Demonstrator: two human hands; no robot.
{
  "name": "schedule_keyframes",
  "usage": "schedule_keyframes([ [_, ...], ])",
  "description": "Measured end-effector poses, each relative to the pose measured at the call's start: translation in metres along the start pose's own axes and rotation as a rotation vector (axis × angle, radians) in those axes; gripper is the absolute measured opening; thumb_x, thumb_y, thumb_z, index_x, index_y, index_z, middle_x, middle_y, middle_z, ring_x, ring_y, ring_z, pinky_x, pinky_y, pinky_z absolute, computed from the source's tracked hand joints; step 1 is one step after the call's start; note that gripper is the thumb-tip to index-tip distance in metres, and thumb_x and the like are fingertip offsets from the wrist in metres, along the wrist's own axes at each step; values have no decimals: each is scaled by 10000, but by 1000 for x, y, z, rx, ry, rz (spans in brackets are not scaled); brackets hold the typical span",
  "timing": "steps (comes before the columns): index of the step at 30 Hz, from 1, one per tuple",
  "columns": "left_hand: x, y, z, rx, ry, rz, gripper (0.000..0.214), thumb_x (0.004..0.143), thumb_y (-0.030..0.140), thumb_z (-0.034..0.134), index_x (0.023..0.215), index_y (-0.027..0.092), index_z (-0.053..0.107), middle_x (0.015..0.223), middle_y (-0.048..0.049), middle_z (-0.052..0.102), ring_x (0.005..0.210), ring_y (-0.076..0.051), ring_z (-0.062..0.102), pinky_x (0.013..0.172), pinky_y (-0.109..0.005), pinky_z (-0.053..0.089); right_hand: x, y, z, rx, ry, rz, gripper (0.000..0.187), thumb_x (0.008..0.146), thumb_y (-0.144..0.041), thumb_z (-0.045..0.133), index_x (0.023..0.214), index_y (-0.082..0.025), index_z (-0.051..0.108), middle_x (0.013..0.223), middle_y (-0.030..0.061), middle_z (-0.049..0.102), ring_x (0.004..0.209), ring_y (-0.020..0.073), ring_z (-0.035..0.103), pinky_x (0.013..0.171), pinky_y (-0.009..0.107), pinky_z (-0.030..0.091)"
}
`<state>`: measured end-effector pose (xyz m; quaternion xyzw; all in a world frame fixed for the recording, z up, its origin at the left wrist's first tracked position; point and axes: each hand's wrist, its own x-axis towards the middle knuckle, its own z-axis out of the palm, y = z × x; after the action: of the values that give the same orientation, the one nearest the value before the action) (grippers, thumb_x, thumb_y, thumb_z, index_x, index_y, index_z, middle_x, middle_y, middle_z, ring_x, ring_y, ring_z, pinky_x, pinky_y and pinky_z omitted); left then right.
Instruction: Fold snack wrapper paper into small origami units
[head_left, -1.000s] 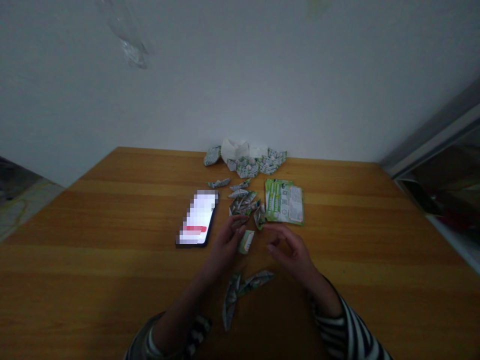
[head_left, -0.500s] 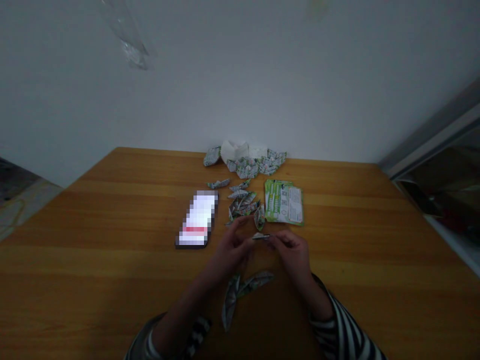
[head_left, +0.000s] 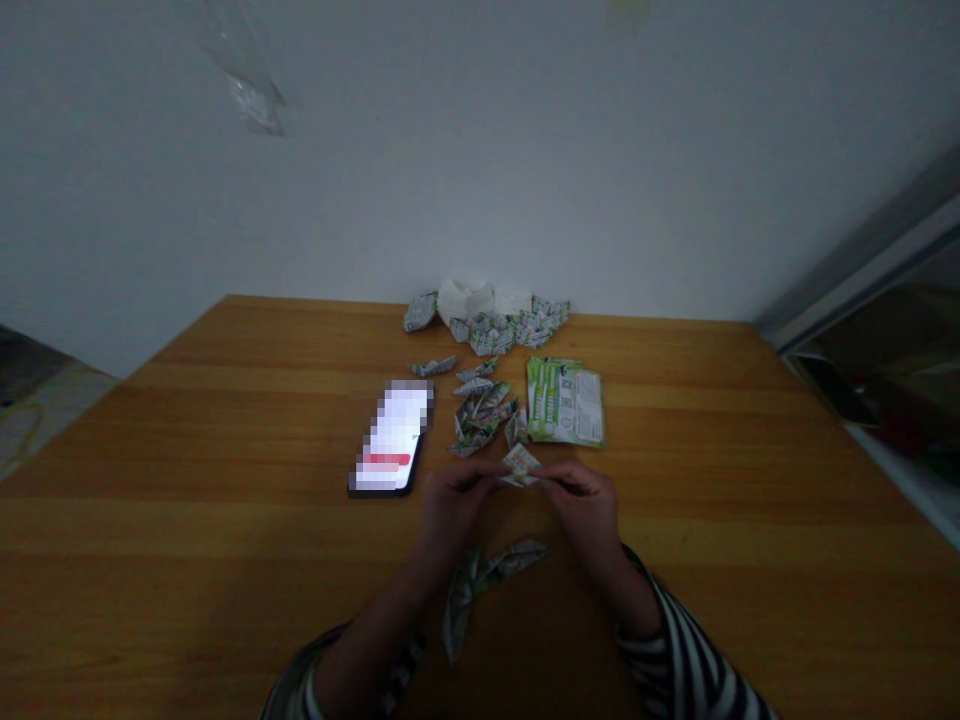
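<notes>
A small folded printed paper piece [head_left: 520, 461] is pinched between my two hands above the table. My left hand [head_left: 459, 505] grips its left end, and my right hand [head_left: 583, 500] grips its right end with thumb and fingers. Just beyond lies a loose cluster of folded paper pieces [head_left: 484, 410], white and green with print. Nearer to me, between my forearms, rest two long folded paper strips, one upright [head_left: 459, 610] and one slanting [head_left: 514, 563]. Right of the cluster is a stack of flat green-and-white printed sheets [head_left: 568, 402].
A phone [head_left: 394, 440] with a lit, blurred screen lies left of the hands. Against the wall [head_left: 480, 150] sit more folded papers [head_left: 495, 330] and a white crumpled tissue-like piece [head_left: 465, 300]. The wooden table [head_left: 225, 450] meets the wall at the back.
The paper piece has tilted up, so more of its face shows. My left hand's raised fingers have come down and closed on its left end. My right hand has hardly moved.
</notes>
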<state>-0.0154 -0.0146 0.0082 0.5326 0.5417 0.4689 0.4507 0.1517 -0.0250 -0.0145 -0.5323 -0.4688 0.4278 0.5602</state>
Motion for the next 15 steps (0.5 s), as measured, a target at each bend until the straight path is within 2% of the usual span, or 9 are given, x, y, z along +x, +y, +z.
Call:
schedule_keyframes([
  [3,0,2,-1,13,4,-22,129,677,128,698,735,214,774,753,-15,769,736,-185,705,725,-272,541,-1,-1,-3,-79,-38,-70,83,706,-167,707,713,-227,763,702,21,761,638,171,708,611,250,546],
  [6,-1,5,2,-40,15,-85,72,663,162,730,703,206,771,729,-17,765,720,-183,700,715,-263,534,-2,-3,-2,-113,-20,-97,81,746,-191,684,715,-219,754,686,20,753,624,168,697,598,248,536],
  [8,-3,8,4,-83,26,-134,28,658,201,751,680,190,766,699,-21,758,688,-175,691,677,-249,526,-2,-5,1,-91,17,-77,78,753,-221,688,695,-204,737,654,20,738,599,163,678,570,242,522],
  [15,-3,10,10,-138,23,-185,180,696,317,758,665,141,739,697,-47,746,656,-145,661,619,-209,488,-1,-6,12,71,19,22,180,753,-322,707,668,-168,670,633,14,676,595,146,625,562,239,502],
])
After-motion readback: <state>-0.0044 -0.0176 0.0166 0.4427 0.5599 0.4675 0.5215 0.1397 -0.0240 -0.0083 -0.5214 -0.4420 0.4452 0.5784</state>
